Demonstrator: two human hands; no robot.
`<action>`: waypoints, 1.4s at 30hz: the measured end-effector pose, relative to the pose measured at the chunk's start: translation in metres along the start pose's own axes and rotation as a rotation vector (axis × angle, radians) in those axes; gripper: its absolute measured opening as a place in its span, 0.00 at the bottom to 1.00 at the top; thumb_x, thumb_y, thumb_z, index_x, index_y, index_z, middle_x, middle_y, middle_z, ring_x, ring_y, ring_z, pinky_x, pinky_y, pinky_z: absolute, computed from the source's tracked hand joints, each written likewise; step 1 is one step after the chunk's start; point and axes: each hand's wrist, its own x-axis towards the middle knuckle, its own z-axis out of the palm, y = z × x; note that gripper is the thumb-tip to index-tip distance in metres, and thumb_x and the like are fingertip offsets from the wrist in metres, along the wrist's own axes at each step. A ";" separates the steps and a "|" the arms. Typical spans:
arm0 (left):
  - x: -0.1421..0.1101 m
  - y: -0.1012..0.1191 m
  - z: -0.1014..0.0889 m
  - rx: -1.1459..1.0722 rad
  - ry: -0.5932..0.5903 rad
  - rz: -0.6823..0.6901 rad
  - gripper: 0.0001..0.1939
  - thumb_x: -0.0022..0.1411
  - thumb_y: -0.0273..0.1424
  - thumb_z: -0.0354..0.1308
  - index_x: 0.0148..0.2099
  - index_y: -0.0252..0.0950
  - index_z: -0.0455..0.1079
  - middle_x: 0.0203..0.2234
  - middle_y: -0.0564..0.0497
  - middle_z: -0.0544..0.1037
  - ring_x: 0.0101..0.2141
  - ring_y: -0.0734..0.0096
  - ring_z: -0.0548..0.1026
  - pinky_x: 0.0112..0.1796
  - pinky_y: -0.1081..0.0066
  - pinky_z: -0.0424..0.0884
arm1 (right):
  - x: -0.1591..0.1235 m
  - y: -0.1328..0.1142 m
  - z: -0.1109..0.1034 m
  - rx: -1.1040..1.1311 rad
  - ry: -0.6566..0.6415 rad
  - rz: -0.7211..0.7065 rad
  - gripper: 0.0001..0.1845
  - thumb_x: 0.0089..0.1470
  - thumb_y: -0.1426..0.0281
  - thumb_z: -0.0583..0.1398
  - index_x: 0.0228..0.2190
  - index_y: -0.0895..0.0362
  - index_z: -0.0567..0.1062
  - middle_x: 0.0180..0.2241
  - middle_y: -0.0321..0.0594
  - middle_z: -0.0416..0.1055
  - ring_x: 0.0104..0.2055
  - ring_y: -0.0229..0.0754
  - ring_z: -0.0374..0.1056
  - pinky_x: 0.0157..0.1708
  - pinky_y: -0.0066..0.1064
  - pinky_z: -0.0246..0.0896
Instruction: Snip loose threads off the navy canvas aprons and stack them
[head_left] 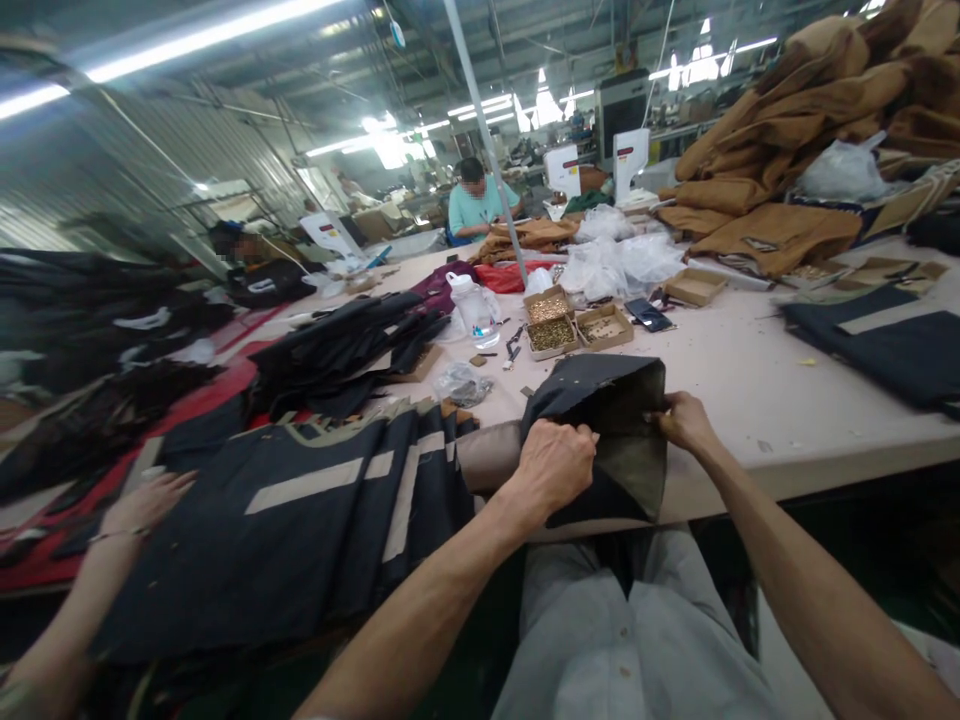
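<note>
A dark navy cloth piece with an olive-brown inner side stands partly spread at the table's front edge, between my two hands. My left hand is closed on its near left edge, knuckles up. With pinched fingers, my right hand grips its right edge. Just left of my left hand, a stack of dark cloth pieces with beige strips overhangs the edge. Small boxes of metal fasteners sit behind the cloth I hold.
A co-worker's hand touches the stack at left. A plastic jug, a small plastic bag and a cutting tool lie nearby. Brown garments are heaped at back right; folded dark cloth lies at right. Another person sits across the table.
</note>
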 end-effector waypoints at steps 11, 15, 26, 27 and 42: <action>-0.018 0.022 0.035 -0.239 -0.296 -0.280 0.13 0.68 0.34 0.55 0.43 0.33 0.78 0.35 0.35 0.83 0.39 0.52 0.84 0.41 0.62 0.78 | 0.016 -0.046 0.020 -0.078 0.433 -0.150 0.20 0.47 0.69 0.61 0.44 0.59 0.75 0.41 0.51 0.72 0.42 0.54 0.68 0.43 0.42 0.65; -0.013 0.029 0.060 -0.289 -0.332 -0.263 0.14 0.67 0.36 0.55 0.42 0.32 0.78 0.37 0.33 0.83 0.41 0.49 0.84 0.42 0.59 0.79 | -0.044 -0.037 0.040 -0.004 0.465 -0.085 0.16 0.51 0.66 0.62 0.43 0.56 0.71 0.40 0.50 0.69 0.42 0.55 0.66 0.43 0.45 0.65; 0.027 0.032 0.071 -0.348 -0.189 -0.314 0.17 0.66 0.36 0.57 0.52 0.30 0.73 0.40 0.33 0.83 0.42 0.47 0.84 0.43 0.58 0.79 | -0.068 -0.005 0.050 0.137 -0.028 -0.333 0.22 0.49 0.63 0.65 0.47 0.53 0.77 0.44 0.46 0.76 0.49 0.57 0.69 0.51 0.50 0.67; 0.033 0.029 0.074 -0.363 -0.156 -0.272 0.22 0.65 0.34 0.58 0.58 0.28 0.69 0.41 0.32 0.82 0.42 0.48 0.83 0.44 0.59 0.79 | -0.066 -0.001 0.050 0.137 -0.066 -0.369 0.25 0.48 0.63 0.66 0.50 0.53 0.77 0.46 0.47 0.76 0.52 0.59 0.68 0.53 0.51 0.66; 0.028 -0.004 0.144 -0.585 -0.095 -0.100 0.16 0.71 0.37 0.56 0.56 0.41 0.79 0.48 0.47 0.84 0.48 0.63 0.81 0.51 0.70 0.73 | -0.069 0.016 0.028 0.326 -0.227 -0.429 0.12 0.50 0.71 0.66 0.38 0.51 0.85 0.46 0.44 0.79 0.51 0.54 0.73 0.52 0.46 0.68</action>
